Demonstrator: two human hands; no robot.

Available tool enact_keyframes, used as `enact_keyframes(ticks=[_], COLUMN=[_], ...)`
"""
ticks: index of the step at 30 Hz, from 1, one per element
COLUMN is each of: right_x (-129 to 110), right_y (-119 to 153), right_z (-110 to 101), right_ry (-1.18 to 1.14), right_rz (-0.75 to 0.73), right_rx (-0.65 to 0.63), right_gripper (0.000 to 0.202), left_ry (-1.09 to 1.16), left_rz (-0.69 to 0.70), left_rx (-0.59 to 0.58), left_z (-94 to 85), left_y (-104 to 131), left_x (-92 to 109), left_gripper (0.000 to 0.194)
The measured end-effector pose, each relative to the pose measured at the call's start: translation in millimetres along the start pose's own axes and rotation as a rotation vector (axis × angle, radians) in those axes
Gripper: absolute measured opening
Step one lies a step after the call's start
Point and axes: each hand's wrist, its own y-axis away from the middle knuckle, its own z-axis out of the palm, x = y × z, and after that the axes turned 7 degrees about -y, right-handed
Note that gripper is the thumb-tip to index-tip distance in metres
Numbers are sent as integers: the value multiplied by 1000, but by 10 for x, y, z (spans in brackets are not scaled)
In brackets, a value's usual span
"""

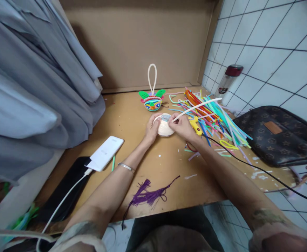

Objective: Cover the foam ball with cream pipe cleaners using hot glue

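Observation:
Between my hands, above the middle of the table, is a round cream-white ball-like craft piece (165, 129) wrapped in strands, with a greyish opening on top. My left hand (152, 126) is closed around its left side. With thumb and fingers pinched, my right hand (181, 125) holds a white pipe cleaner (199, 106) at the piece's right edge; its free end sticks out to the upper right. Just behind stands a finished-looking colourful animal-face ornament (152, 104) with green ears and a white loop on top. A yellow glue gun (195, 126) lies beside my right hand.
Many coloured pipe cleaners (211, 115) are heaped at the right. A bottle (227, 80) and a dark patterned bag (282, 136) sit beyond them. Purple tassels (149, 196) lie near the front edge. A white power bank (104, 153) with a cable is at left, by a grey curtain (38, 77).

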Motion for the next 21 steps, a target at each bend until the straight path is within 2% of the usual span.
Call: enact_keyframes(ticks=[8,14,17,21], right_x=[24,17,11,47], right_y=[-3,4,14,15], right_z=[7,18,36,98], right_ry=[9,6,-4,-30], right_rz=[-25,-33,-36,-116], right_rx=[10,44,57,142], right_gripper=[4,5,7,8], left_ry=[-27,-79,-52,-25], left_rz=[3,35,10,-10], left_rx=[-6,93,110,163], left_z=[6,64,83,103], left_y=[18,76,101,104], left_x=[15,-12,-9,3], left_gripper=[56,46,41,37])
